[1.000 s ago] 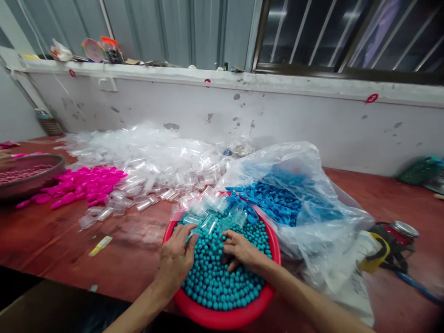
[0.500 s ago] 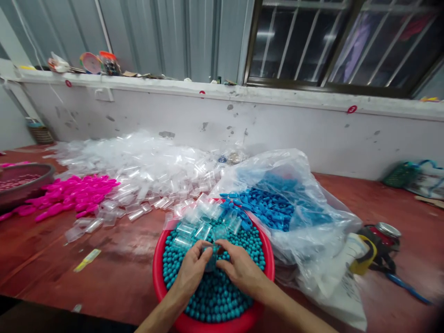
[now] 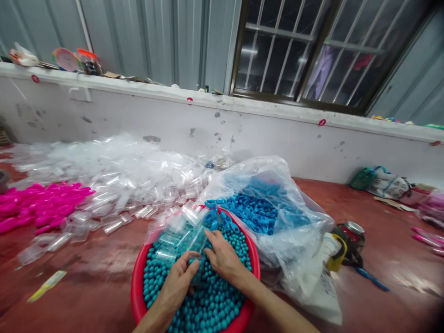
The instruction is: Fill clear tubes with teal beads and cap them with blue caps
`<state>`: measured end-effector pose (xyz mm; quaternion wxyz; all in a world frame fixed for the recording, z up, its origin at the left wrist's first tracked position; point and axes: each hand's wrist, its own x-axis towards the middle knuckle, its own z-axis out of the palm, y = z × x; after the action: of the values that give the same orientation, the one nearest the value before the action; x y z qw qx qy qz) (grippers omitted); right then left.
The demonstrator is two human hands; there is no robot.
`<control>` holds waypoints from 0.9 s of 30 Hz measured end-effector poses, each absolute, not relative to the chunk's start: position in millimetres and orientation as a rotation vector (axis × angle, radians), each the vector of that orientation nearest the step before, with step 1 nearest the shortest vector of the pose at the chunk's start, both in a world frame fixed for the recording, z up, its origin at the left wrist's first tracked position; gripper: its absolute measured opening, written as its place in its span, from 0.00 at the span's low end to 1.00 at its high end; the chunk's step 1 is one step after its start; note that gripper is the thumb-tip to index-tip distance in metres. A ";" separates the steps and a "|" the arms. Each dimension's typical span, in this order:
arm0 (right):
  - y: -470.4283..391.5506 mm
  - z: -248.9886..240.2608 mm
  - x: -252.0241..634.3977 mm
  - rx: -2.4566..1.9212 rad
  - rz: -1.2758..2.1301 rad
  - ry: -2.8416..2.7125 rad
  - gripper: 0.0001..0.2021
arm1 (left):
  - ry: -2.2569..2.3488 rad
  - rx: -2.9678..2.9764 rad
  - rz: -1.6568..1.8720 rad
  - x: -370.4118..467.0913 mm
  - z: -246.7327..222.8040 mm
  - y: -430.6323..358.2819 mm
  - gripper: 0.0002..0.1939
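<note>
Over a red tub [image 3: 137, 282] filled with teal beads [image 3: 215, 307], my left hand [image 3: 178, 280] pinches a clear plastic tube [image 3: 197, 276], partly hidden by the fingers. My right hand [image 3: 224, 256] is just to its right and higher, thumb and forefinger apart, beside the loose clear tubes [image 3: 168, 253] lying on the beads. No object shows clearly between the right fingers. Past its fingertips, blue plastic pieces [image 3: 222, 221] rest at the tub's far edge.
A clear bag [image 3: 294, 259] of blue pieces [image 3: 258, 206] lies right of the tub. Clear tubes [image 3: 114, 175] are heaped at the back left, with pink pieces [image 3: 45, 203] beside them. A dark red jar [image 3: 352, 236] and a yellow strip [image 3: 46, 286] are on the red table [image 3: 100, 282].
The view has swung right. My right hand has moved away from the left one, up toward the clear tubes and blue pieces. My left hand keeps its tube, a little lower.
</note>
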<state>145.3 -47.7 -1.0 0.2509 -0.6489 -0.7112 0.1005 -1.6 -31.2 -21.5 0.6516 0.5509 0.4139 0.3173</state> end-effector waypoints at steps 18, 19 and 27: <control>-39.6 1.1 193.1 -2.063 0.132 -1.810 0.21 | 0.924 1.237 0.687 -1.7 -13.8 -35.4 0.22; -45.4 -0.7 195.9 -2.028 0.218 -1.809 0.22 | 0.925 1.224 0.682 -1.5 -11.8 -36.2 0.22; -62.2 8.4 199.4 -2.021 0.405 -1.898 0.18 | 0.865 1.143 0.669 -2.2 -6.9 -40.0 0.19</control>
<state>199.4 -62.2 8.4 0.1688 -0.7109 -0.6677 0.1423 -2.2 -40.0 -6.9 0.7032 0.5138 0.3886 0.3009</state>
